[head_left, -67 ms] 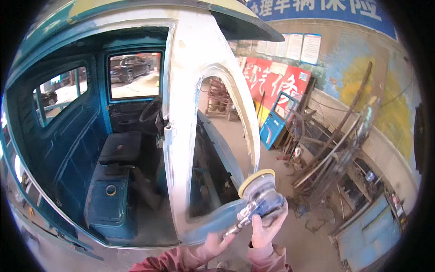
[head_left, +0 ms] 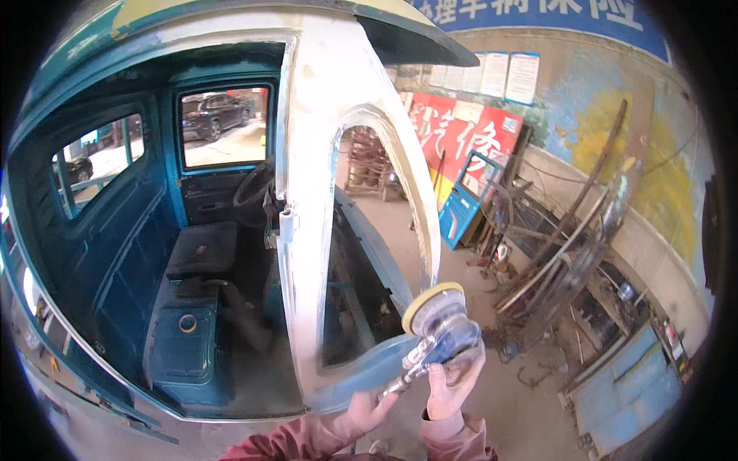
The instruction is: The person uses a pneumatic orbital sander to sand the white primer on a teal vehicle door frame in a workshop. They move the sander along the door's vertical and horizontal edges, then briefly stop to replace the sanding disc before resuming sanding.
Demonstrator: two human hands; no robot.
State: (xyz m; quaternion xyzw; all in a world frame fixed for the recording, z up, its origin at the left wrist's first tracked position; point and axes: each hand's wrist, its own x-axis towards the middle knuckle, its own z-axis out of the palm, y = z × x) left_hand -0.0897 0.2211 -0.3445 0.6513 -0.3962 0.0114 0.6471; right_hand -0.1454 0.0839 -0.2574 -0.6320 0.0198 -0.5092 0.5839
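A round pneumatic sander (head_left: 450, 338) with a yellow-edged pad is held up at the lower right corner of the cab's small window opening. My right hand (head_left: 455, 388) wraps round its body from below, thumb on the near side. With its fingers closed, my left hand (head_left: 370, 409) grips the metal air fitting (head_left: 407, 373) at the sander's rear. The pad's face is turned toward the cab pillar (head_left: 315, 154), whose surface is whitish and sanded-looking, with blue paint (head_left: 361, 380) below. Whether the pad touches the metal I cannot tell.
Left of the pillar, the open blue cab holds a dark seat (head_left: 201, 250) and a steering wheel (head_left: 254, 184). To the right stand a detached blue door (head_left: 463, 203), long scrap bars (head_left: 600, 230) and a blue metal panel (head_left: 630, 392). A roof visor (head_left: 415, 42) juts out overhead.
The view has shifted very slightly, so the background sits a little further left and higher. The sander moved a touch left with my right hand; both grips are the same.
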